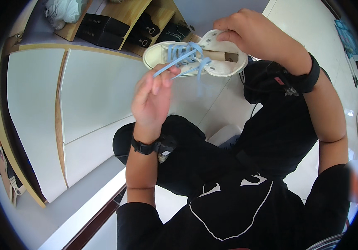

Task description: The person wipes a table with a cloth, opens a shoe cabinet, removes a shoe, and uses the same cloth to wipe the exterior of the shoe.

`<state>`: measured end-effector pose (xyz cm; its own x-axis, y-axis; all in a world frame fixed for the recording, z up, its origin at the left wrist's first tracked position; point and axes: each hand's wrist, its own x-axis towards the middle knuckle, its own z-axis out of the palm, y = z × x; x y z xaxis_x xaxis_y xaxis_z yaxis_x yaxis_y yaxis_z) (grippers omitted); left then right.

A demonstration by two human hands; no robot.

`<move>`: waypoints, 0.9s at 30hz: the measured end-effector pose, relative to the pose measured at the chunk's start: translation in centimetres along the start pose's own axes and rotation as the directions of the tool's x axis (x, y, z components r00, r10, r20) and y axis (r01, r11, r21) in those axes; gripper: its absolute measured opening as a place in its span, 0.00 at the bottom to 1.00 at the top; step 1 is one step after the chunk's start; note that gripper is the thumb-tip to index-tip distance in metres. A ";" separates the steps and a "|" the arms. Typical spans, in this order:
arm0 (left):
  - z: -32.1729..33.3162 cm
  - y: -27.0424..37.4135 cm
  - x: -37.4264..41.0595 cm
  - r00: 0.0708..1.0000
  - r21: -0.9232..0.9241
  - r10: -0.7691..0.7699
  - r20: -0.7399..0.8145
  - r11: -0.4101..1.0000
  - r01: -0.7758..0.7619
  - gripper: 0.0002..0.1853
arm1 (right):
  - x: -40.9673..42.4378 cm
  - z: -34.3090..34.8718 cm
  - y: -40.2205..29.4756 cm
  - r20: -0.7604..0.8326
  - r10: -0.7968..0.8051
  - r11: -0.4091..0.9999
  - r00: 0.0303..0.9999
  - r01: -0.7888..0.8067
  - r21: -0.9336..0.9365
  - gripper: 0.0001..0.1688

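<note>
A white lace-up sneaker (224, 69) is held up in front of me, its toe pointing left and its opening to the right. Light blue shoelaces (179, 54) criss-cross its front, and a loose loop hangs by the lower eyelet flap. My right hand (244, 32) pinches the upper eyelet flap between thumb and fingers. My left hand (154, 92), below the toe, has lace strands stretched from the eyelets to its fingers. The sneaker's sole is mostly hidden from view.
Wooden shelves (132, 17) with black boxes (102, 31) and a white plastic bag (63, 12) stand behind, at the upper left. White cabinet doors (94, 93) are at the left. My bent knees are below the sneaker, over a tiled floor (210, 97).
</note>
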<state>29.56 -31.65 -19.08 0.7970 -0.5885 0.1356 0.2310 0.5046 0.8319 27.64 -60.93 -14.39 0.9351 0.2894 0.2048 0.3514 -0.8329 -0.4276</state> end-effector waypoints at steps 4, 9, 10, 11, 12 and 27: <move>-0.5 1.2 0.0 0.998 -0.248 -0.004 0.066 0.969 0.020 0.17 | -0.3 -0.3 0.6 0.050 0.029 1.000 0.998 -0.029 0.005 0.09; -0.8 3.4 -0.9 0.977 -0.387 -0.112 0.183 0.905 0.177 0.17 | -0.8 1.1 2.1 -0.044 -0.005 1.000 0.999 0.004 -0.026 0.10; -0.9 3.8 -1.1 0.966 -0.415 -0.121 0.230 0.885 0.210 0.17 | -0.9 1.1 2.5 -0.024 0.013 0.997 1.000 -0.015 -0.072 0.10; -0.9 4.4 -1.0 0.949 -0.453 -0.065 0.308 0.867 0.206 0.16 | -1.1 1.0 3.0 -0.004 0.033 0.992 0.999 -0.033 -0.120 0.10; -1.1 5.4 -0.9 0.925 -0.487 -0.007 0.380 0.849 0.207 0.15 | -1.1 1.1 3.1 0.014 0.052 0.985 0.999 -0.049 -0.165 0.10; -2.7 2.3 0.3 0.927 0.882 0.374 -0.036 0.449 -0.147 0.32 | -1.0 2.1 -2.8 0.277 -0.162 0.978 0.947 0.191 -0.083 0.07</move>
<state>31.84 -28.98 -18.59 0.8450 -0.3344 0.4172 -0.5053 -0.2443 0.8277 25.88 -57.91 -15.26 0.8419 0.5393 0.0194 0.5186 -0.7985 -0.3058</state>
